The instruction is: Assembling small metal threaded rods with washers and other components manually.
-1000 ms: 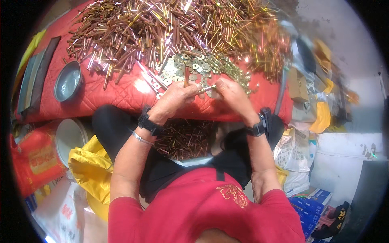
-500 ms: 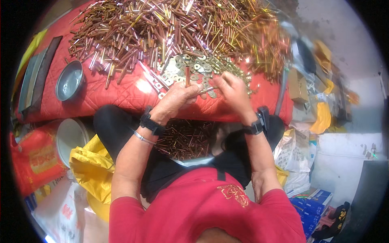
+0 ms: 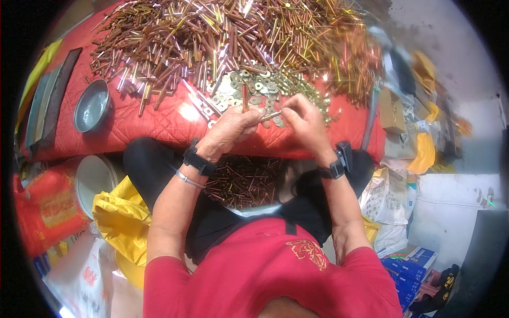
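My left hand (image 3: 230, 128) is closed round a thin silvery bolt (image 3: 271, 115) that points right and slightly upward. A copper-coloured metal tube (image 3: 245, 98) stands upright from the same hand, by the thumb. At the bolt's far end, the thumb and fingertips of my right hand (image 3: 305, 121) are pinched together; any small part between them is hidden. Just beyond both hands lie loose flat washers (image 3: 225, 91) and, to their right, small brassy nuts (image 3: 305, 91). Behind them spreads a big heap of copper-coloured tubes and rods (image 3: 175, 42).
A red quilted cloth (image 3: 135, 124) covers the work surface. On it at left sits a grey metal bowl (image 3: 91, 106). Below, between my legs, a container holds more rods (image 3: 241, 183). Yellow sacks (image 3: 124, 212) lie at left, with a cardboard box (image 3: 391, 111) at right.
The fingers of my right hand have shifted and curl less tightly at the bolt's end. My left hand stays nearly still, holding the bolt and tube.
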Tool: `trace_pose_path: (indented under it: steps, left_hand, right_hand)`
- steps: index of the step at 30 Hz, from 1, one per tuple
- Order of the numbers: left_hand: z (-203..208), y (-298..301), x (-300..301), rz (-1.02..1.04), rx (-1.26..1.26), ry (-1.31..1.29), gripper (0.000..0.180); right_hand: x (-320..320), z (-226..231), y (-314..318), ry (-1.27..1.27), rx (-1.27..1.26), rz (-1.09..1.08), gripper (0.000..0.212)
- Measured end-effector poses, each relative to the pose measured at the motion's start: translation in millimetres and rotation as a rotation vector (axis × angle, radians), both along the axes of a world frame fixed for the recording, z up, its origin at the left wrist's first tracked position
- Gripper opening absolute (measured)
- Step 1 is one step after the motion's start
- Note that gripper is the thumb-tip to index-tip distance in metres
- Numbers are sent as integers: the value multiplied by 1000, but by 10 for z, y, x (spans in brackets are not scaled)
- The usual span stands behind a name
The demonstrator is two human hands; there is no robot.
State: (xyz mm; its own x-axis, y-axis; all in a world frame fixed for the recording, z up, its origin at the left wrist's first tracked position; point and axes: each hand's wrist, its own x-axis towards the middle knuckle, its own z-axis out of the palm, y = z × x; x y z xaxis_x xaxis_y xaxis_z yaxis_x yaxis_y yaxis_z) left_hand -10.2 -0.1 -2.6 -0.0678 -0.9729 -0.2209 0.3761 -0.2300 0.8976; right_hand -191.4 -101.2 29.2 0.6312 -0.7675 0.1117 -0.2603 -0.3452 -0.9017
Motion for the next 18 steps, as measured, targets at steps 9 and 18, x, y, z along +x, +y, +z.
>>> trace_pose_path:
  steps: [9, 18]
  left_hand:
    - [25, -10, -19, -8, 26, 8, 32]
    - [-17, -17, -28, -7, 42, 10, 31]
  right_hand:
    - [-23, 11, -10, 17, 77, -25, 26]
    - [-41, -160, -78, 52, 108, -75, 24]
